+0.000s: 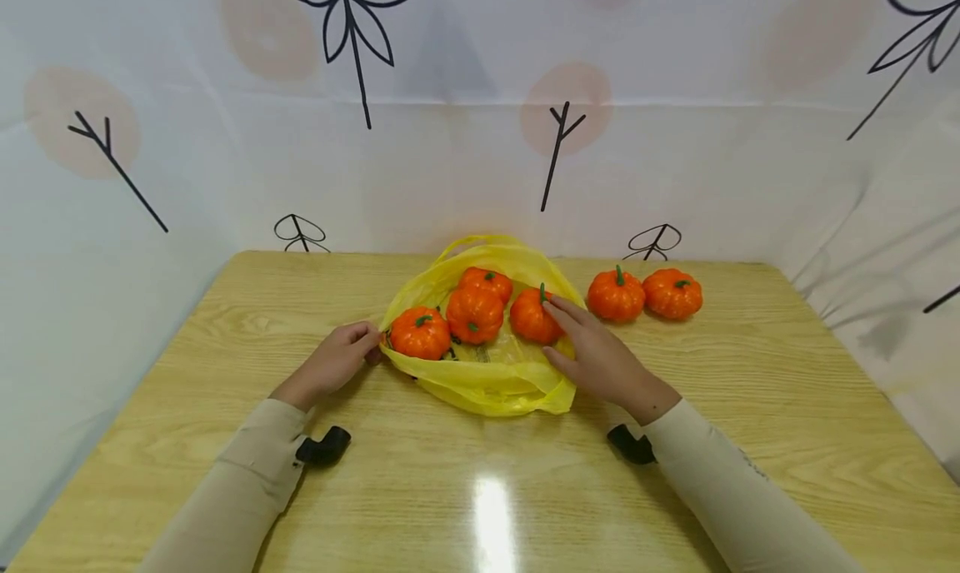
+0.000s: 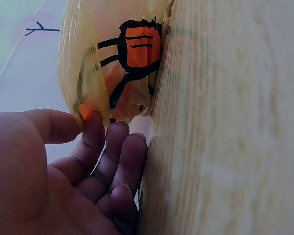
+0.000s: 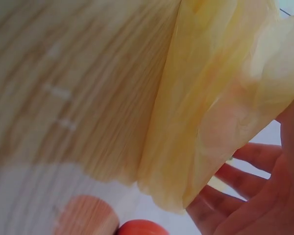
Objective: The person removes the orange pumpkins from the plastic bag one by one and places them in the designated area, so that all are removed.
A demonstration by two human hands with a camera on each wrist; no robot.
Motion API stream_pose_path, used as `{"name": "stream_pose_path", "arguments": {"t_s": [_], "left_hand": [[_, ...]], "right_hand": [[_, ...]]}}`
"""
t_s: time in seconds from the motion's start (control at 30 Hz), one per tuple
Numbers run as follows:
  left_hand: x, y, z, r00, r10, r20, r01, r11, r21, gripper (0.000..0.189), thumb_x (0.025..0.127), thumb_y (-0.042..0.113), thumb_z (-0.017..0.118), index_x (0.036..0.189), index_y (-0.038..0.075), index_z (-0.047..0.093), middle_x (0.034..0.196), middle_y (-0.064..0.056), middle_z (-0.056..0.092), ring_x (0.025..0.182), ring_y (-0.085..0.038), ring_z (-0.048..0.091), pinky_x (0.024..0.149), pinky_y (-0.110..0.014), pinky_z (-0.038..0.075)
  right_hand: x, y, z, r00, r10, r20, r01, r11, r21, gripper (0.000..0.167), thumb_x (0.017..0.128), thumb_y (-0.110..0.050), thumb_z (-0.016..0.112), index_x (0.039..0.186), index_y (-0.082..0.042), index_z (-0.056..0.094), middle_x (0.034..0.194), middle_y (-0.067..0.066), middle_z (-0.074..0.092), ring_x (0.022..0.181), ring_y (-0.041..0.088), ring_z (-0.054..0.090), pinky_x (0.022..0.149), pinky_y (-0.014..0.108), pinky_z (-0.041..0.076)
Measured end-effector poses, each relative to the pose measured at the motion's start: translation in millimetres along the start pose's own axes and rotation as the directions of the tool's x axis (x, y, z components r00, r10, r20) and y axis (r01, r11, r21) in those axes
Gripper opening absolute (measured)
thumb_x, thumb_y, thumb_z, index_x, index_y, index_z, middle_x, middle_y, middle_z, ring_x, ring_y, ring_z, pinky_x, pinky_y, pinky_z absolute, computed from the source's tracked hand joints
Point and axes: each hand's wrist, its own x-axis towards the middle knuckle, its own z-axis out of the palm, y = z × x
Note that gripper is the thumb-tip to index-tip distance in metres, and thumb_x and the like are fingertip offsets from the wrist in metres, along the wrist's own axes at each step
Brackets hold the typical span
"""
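A yellow plastic bag [image 1: 487, 381] lies on the table with its mouth spread wide. Inside it sit several small orange pumpkins with green stems, among them a left one [image 1: 420, 334], a front middle one [image 1: 475, 316] and a right one [image 1: 531, 317]. At the bag's left edge, my left hand [image 1: 337, 361] pinches the plastic between thumb and index finger; the left wrist view shows the pinch and the bag's black-and-orange print [image 2: 143, 46]. Fairly straight fingers of my right hand [image 1: 600, 356] reach over the bag's right rim and touch the right pumpkin. In the right wrist view, yellow film partly hides those fingers [image 3: 245, 181].
Two more orange pumpkins, one upright [image 1: 616, 296] and one beside it [image 1: 673, 294], stand on the wooden table [image 1: 750, 390] right of the bag. A white patterned cloth [image 1: 450, 165] hangs behind the table's back edge. Dark wrist mounts [image 1: 324, 446] show under both sleeves.
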Motion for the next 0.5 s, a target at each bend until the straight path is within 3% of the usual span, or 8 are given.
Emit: {"name": "stream_pose_path", "arguments": {"t_s": [0.23,0.5], "left_hand": [[-1.4,-0.7,0.1,1.0,-0.002,0.002,0.002,1.0,0.003,0.036,0.11,0.03,0.039,0.095,0.006,0.062,0.095,-0.01,0.064,0.09,-0.021,0.057,0.084,-0.034,0.043],[-1.8,-0.9,-0.1,1.0,-0.006,0.009,0.006,1.0,0.01,0.036,0.11,0.032,0.038,0.097,0.007,0.062,0.097,-0.01,0.064,0.092,-0.02,0.058,0.084,-0.034,0.044]], "right_hand": [[0.2,1.6,1.0,1.0,0.005,-0.006,-0.006,1.0,-0.013,0.057,0.098,-0.023,0.064,0.148,-0.001,0.045,0.157,0.019,0.036,0.134,0.041,0.05,0.103,0.054,0.046],[0.0,1.2,0.1,1.0,0.002,-0.007,-0.002,1.0,0.028,0.046,0.097,-0.021,0.066,0.138,-0.005,0.052,0.159,0.016,0.036,0.13,0.041,0.054,0.101,0.054,0.048]]}}
